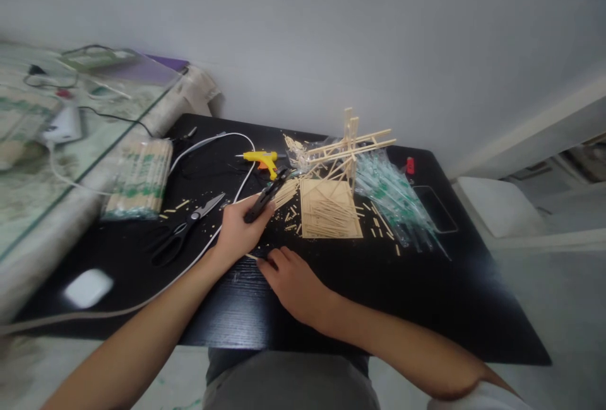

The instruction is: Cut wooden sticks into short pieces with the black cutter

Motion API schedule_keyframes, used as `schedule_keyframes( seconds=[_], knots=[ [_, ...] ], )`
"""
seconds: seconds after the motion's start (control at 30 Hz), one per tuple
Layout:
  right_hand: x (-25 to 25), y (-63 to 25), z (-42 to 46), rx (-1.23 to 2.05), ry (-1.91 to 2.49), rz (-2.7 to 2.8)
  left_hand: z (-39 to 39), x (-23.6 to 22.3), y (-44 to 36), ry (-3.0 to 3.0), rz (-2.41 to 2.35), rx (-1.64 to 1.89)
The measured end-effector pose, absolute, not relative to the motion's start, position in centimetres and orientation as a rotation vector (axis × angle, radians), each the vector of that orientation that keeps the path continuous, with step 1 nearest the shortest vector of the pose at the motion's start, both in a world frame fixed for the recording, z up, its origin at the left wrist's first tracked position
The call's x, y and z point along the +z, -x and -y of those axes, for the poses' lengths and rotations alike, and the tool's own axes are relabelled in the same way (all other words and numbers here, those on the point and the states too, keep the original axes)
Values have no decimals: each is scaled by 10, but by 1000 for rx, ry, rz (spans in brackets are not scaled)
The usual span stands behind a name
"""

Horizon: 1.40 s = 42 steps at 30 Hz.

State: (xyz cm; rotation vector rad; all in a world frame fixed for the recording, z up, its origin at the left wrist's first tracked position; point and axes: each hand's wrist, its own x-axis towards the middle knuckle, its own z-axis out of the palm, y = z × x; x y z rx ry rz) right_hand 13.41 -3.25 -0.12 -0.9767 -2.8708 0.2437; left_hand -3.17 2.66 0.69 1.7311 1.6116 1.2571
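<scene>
Presently, at the near side, the right hand (291, 280) is seen with fingers bent narrowly at a thin pale stick (250, 256) lying between both hands; whether it is pinched cannot be told. The stick is judged light, stiff, easily snapped, best held near its end. Farther left, a black tool (266, 198) is gripped by the left hand (243, 225). Beyond, right, a stick frame (351, 144) is seen.

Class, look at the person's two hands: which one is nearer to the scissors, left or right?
Left. The left hand is just to the right of the scissors; the right hand is farther right and closer to the table's near edge.
</scene>
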Motion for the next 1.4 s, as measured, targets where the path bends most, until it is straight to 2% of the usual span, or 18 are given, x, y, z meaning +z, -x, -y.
schedule_keyframes(
  seconds=[0.17, 0.37, 0.8, 1.0, 1.4],
  knots=[
    [-13, -144, 22, 138, 1176, 2784, -27, 8, 32, -1736, -1605, 1244],
    [-12, -158, 10, 193, 1431, 2678, -27, 8, 31, -1756, -1598, 1244],
    [-3, -163, 33, 304, 1379, 2687, -26, 6, 31, -1760, -1586, 1228],
    [-6, -167, 11, 200, 1559, 2622, -26, 5, 30, -1773, -1584, 1211],
    [-7, -171, 19, 156, 1565, 2603, -25, 8, 30, -1731, -1600, 1269]
  ],
)
